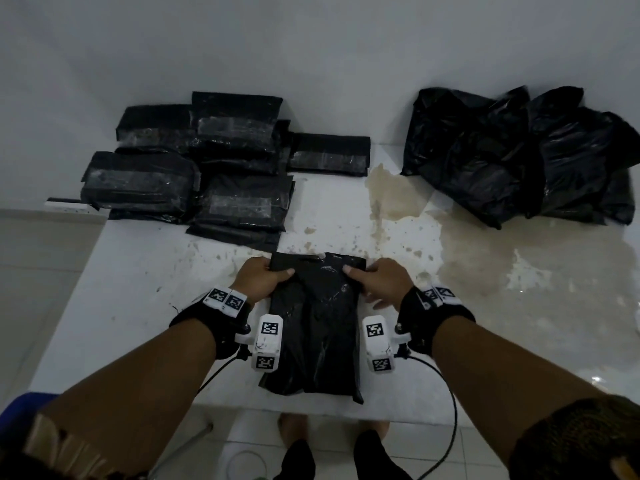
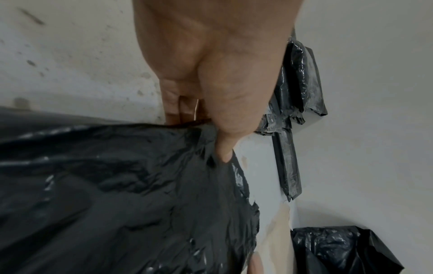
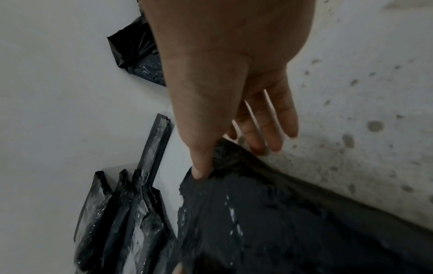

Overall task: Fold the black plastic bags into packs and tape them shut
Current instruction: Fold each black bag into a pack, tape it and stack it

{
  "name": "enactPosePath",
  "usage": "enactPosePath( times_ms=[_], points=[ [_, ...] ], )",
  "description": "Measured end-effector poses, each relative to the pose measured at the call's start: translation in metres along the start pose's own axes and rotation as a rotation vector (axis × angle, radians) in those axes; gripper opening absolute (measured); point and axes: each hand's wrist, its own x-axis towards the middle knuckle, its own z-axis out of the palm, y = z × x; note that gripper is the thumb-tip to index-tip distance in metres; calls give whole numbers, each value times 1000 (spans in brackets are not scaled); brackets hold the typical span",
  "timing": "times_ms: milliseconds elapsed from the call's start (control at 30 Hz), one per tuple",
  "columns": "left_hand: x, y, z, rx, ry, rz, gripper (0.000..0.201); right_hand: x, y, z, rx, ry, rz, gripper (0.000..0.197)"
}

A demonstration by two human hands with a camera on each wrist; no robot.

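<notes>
A flat stack of black plastic bags (image 1: 317, 323) lies lengthwise at the near edge of the white table (image 1: 138, 306). My left hand (image 1: 273, 270) pinches its far left corner, thumb on top and fingers underneath. My right hand (image 1: 360, 271) pinches the far right corner in the same way. In the left wrist view my left hand (image 2: 201, 133) presses its thumb into the crinkled bag (image 2: 117, 194). The right wrist view shows my right hand (image 3: 225, 157) with its thumb on the bag (image 3: 281, 222) and its fingers reaching past the edge.
Several taped black packs (image 1: 194, 161) are piled at the back left against the wall. A heap of loose black bags (image 1: 519, 154) sits at the back right. Brown stains (image 1: 450, 254) mark the tabletop's right side. The table's left edge drops to the tiled floor.
</notes>
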Motion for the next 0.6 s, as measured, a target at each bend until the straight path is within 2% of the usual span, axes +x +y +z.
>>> enactPosePath(
  times_ms=[67, 167, 367, 500, 600],
  points=[
    [2, -2, 1, 3, 15, 18, 6, 1, 4, 6, 105, -50, 80, 55],
    [6, -4, 2, 7, 56, 38, 3, 11, 14, 15, 156, 15, 54, 51],
    [10, -15, -3, 9, 41, 12, 24, 16, 17, 22, 60, 54, -76, 37],
    [11, -20, -7, -7, 44, 45, 40, 9, 17, 24, 75, 145, -131, 38],
    [10, -18, -7, -8, 39, 84, 37, 3, 13, 25, 117, 162, -139, 41]
  ],
)
